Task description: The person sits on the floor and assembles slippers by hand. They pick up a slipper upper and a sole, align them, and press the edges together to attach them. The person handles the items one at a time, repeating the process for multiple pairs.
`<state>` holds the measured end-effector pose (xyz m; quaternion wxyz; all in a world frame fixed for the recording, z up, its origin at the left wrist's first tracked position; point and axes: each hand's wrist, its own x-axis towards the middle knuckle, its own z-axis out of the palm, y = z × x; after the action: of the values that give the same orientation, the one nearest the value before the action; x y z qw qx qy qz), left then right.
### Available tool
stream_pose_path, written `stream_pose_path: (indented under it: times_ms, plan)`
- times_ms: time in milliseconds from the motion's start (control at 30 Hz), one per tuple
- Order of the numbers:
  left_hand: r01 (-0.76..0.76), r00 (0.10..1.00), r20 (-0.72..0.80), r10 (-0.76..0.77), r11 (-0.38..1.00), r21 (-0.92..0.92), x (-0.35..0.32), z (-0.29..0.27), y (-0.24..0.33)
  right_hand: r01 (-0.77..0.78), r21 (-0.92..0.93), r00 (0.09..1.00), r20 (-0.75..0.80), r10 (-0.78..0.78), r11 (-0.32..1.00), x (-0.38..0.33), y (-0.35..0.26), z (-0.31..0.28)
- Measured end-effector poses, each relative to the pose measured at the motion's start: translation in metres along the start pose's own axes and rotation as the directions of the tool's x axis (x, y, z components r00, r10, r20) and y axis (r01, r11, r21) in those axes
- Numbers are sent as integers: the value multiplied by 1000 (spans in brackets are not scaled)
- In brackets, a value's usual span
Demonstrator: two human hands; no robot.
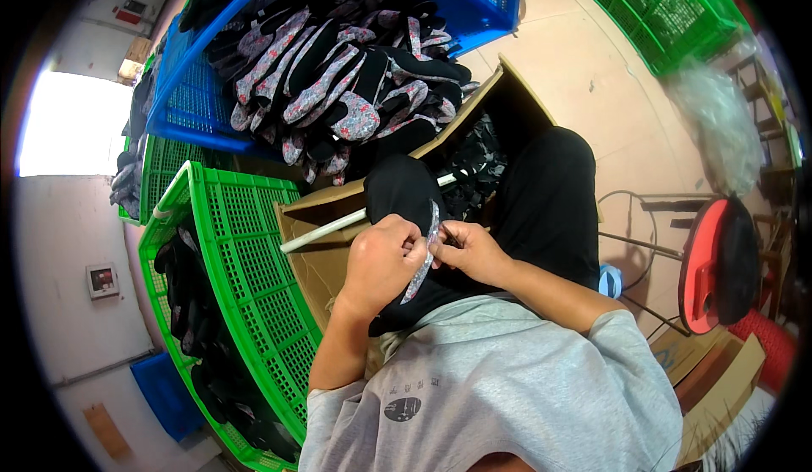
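Both hands grasp one thin floral strip (423,252) over the cardboard box (338,210): left hand (382,260) pinching its middle, right hand (470,252) its upper edge. It looks light and limp, best pinched at the edges.

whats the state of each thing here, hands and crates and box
left hand: closed on floral strip
right hand: pinching floral strip
floral strip: held between both hands, over the lap
blue crate: heaped with floral and black pieces
green crate: partly filled with black pieces
cardboard box: open
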<state>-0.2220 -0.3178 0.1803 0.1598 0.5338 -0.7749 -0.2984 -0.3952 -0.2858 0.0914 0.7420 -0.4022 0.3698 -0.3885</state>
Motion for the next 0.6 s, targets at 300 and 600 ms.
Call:
stream_pose_path:
  times_ms: [300,600]
  plan:
    - [101,991,-73,-111,985,-138,-5,11,-6,-2,-22,999,-46,1,1000,3,2,-1]
    - [186,979,-21,-204,929,-318,-11,7,-15,-34,107,998,-54,40,994,2,-1,-2]
